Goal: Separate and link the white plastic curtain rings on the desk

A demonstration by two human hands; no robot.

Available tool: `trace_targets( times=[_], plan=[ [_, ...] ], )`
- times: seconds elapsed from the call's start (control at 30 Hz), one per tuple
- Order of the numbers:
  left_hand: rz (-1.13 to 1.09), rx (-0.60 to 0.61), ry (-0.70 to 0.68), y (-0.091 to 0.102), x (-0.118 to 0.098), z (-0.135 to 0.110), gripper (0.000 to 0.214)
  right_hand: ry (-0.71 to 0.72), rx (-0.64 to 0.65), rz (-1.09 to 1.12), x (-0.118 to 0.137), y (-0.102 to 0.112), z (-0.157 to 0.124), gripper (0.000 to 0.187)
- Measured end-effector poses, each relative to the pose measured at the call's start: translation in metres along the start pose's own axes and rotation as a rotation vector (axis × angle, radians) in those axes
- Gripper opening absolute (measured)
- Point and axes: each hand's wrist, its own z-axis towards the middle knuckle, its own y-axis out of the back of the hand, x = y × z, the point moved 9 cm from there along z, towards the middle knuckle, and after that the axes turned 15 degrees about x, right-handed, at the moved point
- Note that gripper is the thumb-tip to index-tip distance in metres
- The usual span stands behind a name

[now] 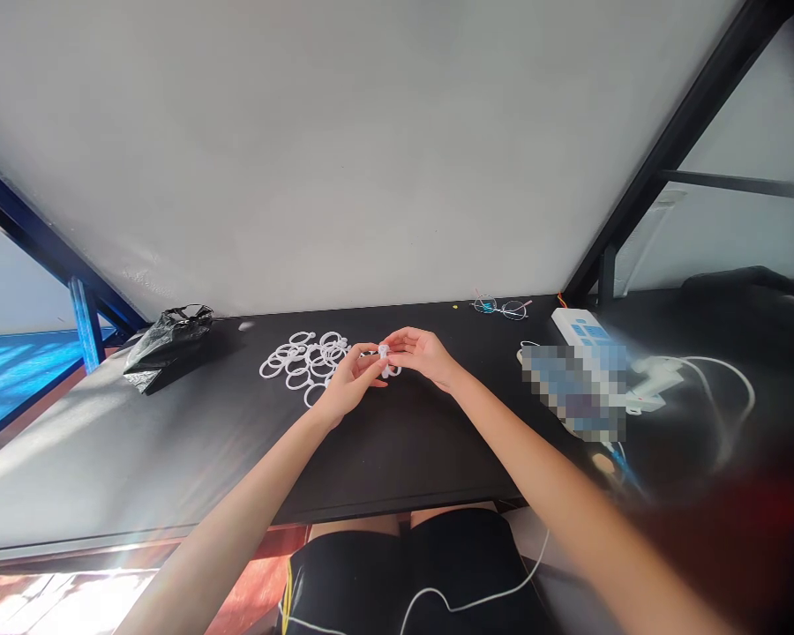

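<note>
Both of my hands meet over the middle of a black table (384,450). My left hand (352,379) and my right hand (418,352) each pinch the same small white plastic ring (385,360), held just above the tabletop. A pile of several white plastic rings (304,362) lies on the table right beside my left hand, to its left.
A crumpled black plastic bag (165,344) sits at the far left of the table. A pair of glasses (501,307) lies near the wall. A white power strip (588,339) with white cables (715,379) occupies the right side. The white wall stands close behind.
</note>
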Motion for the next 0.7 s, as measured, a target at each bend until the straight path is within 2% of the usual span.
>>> trace_targets(
  times=[0.13, 0.23, 0.47, 0.6, 0.7],
  plan=[
    [-0.09, -0.091, -0.009, 0.009, 0.003, 0.0, 0.042, 0.055, 0.022, -0.107, 0.002, -0.004, 0.001, 0.033],
    [-0.159, -0.112, -0.034, 0.012, 0.004, 0.0, 0.044, 0.092, -0.018, -0.238, 0.002, -0.003, 0.001, 0.028],
    [-0.086, -0.102, -0.049, 0.014, -0.002, -0.001, 0.045, -0.054, -0.181, -0.359, -0.015, 0.017, -0.002, 0.025],
    [-0.063, -0.088, -0.026, 0.013, 0.0, -0.001, 0.039, -0.108, -0.144, -0.478, -0.019, 0.015, -0.002, 0.021],
    [-0.044, -0.077, -0.015, 0.012, -0.001, -0.001, 0.038, -0.061, -0.135, -0.597, -0.012, 0.01, -0.002, 0.016]
  ],
)
